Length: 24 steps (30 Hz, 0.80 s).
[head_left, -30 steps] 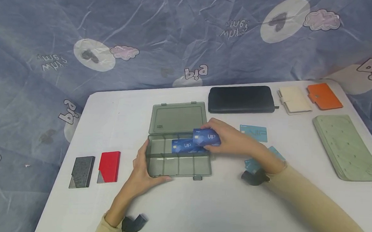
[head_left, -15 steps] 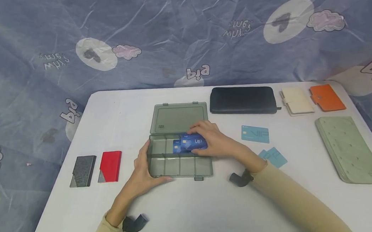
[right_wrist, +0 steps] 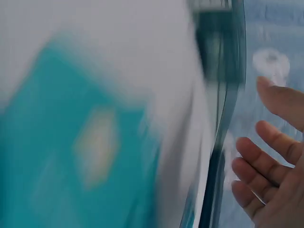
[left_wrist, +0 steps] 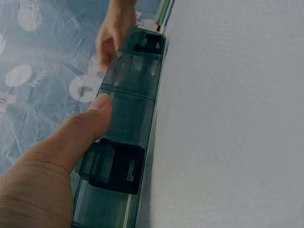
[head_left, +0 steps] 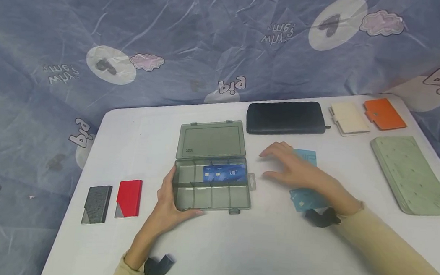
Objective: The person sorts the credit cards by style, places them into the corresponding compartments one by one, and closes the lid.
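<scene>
A translucent grey-green compartment box point(head_left: 201, 197) lies with its lid point(head_left: 211, 140) folded back on the white table. My left hand point(head_left: 166, 212) holds its left end, fingers along the side and thumb against the front wall; the left wrist view shows that thumb point(left_wrist: 78, 130) near a dark latch point(left_wrist: 116, 166). Two overlapping blue VIP cards point(head_left: 236, 172) lie in the back row of compartments. Right of the box, my right hand point(head_left: 295, 169) is spread, holding nothing, over teal cards point(head_left: 307, 199) that it partly covers. One teal card point(right_wrist: 71, 104) blurs in the right wrist view.
At the back lies a black zip wallet point(head_left: 285, 118), with a cream card holder point(head_left: 349, 119) and an orange one point(head_left: 385, 115) beyond. A green pouch point(head_left: 410, 174) lies far right. Red point(head_left: 130, 197) and dark grey point(head_left: 98, 203) card cases lie left.
My right hand lowered a blue card onto the other in the box, let go and moved away to the right. My left hand stayed on the box.
</scene>
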### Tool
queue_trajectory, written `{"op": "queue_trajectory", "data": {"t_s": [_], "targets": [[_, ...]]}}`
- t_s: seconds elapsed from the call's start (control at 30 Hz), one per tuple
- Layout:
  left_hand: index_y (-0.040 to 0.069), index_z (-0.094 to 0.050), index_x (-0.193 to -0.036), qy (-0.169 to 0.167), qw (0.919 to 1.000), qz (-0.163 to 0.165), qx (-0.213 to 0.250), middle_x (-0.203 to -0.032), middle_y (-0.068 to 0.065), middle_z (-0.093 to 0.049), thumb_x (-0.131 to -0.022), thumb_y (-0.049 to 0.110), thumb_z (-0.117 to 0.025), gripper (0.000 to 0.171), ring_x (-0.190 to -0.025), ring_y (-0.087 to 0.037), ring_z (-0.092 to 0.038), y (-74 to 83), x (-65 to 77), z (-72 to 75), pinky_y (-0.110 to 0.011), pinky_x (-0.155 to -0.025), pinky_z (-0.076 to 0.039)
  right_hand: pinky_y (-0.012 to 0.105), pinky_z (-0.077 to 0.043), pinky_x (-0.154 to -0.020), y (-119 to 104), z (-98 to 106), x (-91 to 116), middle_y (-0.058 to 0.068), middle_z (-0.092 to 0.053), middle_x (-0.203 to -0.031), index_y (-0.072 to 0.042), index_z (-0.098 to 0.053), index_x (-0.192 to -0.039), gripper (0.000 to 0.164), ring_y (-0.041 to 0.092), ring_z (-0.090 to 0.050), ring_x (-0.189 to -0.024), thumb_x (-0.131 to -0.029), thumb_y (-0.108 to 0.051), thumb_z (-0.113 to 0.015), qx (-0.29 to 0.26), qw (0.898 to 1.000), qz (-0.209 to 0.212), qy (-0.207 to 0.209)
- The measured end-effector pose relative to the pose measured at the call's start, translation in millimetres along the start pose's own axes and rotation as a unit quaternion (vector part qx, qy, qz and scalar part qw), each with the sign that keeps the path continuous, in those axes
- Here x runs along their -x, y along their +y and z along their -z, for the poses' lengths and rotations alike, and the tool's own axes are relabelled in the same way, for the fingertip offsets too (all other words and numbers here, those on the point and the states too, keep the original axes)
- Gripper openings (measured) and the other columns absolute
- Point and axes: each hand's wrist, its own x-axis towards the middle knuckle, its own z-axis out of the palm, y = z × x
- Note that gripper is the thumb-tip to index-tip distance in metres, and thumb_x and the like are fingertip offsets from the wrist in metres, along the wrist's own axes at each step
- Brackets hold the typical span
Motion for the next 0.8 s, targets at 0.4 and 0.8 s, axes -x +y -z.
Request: {"op": "queue_trajectory", "data": {"t_s": [0.4, 0.8], "targets": [[0.017, -0.003, -0.150, 0.006, 1.0000, 0.006, 0.000, -0.149, -0.008, -0.022, -0.055, 0.051, -0.085, 0.129, -0.130, -0.025, -0.025, 1.2, 2.4, 0.3, -0.052, -0.095, -0.022, 0.045, -0.033, -0.089, 62.9, 38.5, 50.8, 0.012, -0.050, -0.110, -0.004, -0.055, -0.116, 0.068, 0.029, -0.040, -0.104, -0.065, -0.039, -0.083, 0.103, 0.972, -0.212, -0.016], [0.017, -0.005, -0.150, 0.002, 1.0000, 0.007, 0.001, -0.149, -0.006, -0.021, -0.056, 0.051, -0.084, 0.127, -0.130, -0.025, -0.024, 1.8, 1.7, -0.4, -0.054, -0.096, -0.023, 0.046, -0.032, -0.084, 64.2, 39.5, 45.3, 0.015, -0.050, -0.109, 0.000, -0.057, -0.110, 0.073, 0.030, -0.039, -0.100, -0.061, -0.046, -0.083, 0.123, 0.965, -0.230, -0.023]]}}
